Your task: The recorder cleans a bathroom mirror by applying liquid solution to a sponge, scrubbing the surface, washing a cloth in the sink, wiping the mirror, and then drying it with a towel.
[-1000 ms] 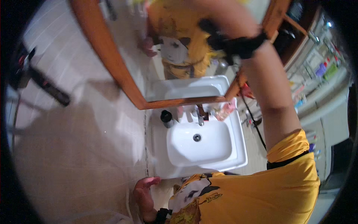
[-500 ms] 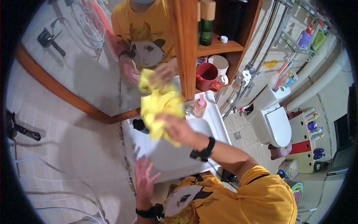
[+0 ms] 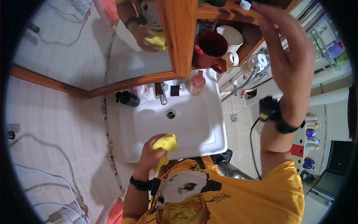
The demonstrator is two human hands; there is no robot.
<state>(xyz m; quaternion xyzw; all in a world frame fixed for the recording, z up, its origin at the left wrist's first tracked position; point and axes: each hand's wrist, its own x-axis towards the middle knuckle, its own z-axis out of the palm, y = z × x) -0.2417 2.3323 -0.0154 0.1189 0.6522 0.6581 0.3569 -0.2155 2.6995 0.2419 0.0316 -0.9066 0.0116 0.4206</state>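
Observation:
My left hand (image 3: 150, 156) is closed around a crumpled yellow cloth (image 3: 166, 142) at the near edge of the white sink (image 3: 186, 140). Raised at the upper right, my right hand (image 3: 291, 48) reaches to the wooden cabinet shelf (image 3: 227, 15), its fingers apart and holding nothing that I can see. Close to those fingertips a small white cap (image 3: 245, 5) rests on the shelf. In the compartment below are a red mug (image 3: 212, 44) and a white mug (image 3: 230, 35).
A mirror (image 3: 130, 63) in a wooden frame hangs over the sink. Around the faucet (image 3: 163, 98) stand a dark bottle (image 3: 128, 99) and a pink pump bottle (image 3: 197, 84). Pipes and a flexible hose (image 3: 240, 87) run at the right. A black cable (image 3: 253, 149) hangs from my right wrist.
The yellow cloth has gone from my right hand at the mirror to my left hand, now lower by the sink. My right hand has moved up and right to the shelf. The view has shifted.

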